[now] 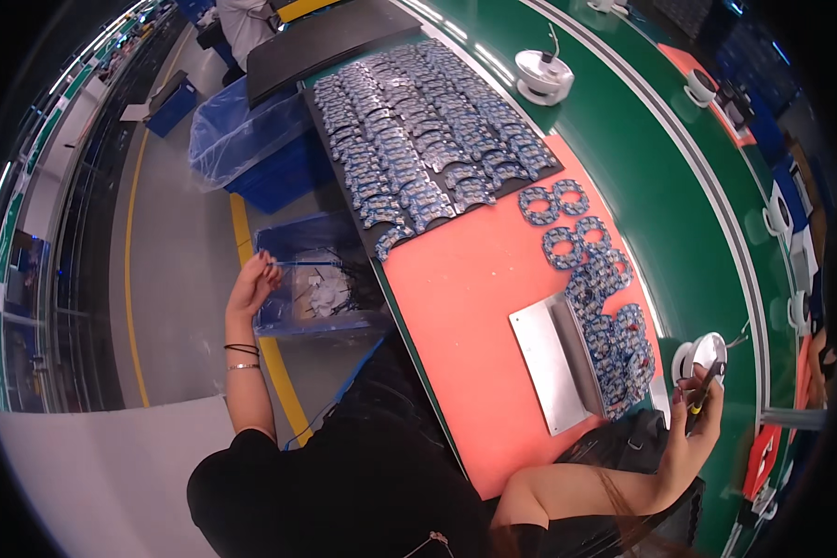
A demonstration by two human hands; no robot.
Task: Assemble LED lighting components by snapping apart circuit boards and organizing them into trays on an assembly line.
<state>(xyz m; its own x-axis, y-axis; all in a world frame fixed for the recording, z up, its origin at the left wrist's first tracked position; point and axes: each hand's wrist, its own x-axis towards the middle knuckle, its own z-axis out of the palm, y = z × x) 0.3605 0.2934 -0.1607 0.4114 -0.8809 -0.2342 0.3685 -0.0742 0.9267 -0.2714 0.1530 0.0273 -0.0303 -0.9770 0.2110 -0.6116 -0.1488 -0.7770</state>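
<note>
At the lower right of the frame, her right hand [696, 423] was clamped on a thin dark tool [704, 388], beside a white round holder [698, 356]. Mid-left, her left hand [253, 284] pinched a thin strip [286, 264] over a blue bin [314, 276] lined with plastic, off the bench [456, 307].

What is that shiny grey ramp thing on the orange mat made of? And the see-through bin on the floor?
The grey angled plate looks like brushed metal: pale, dull sheen, folded crease. The bin liner looks like thin clear plastic film: wrinkled, glossy, blue showing through.
</note>
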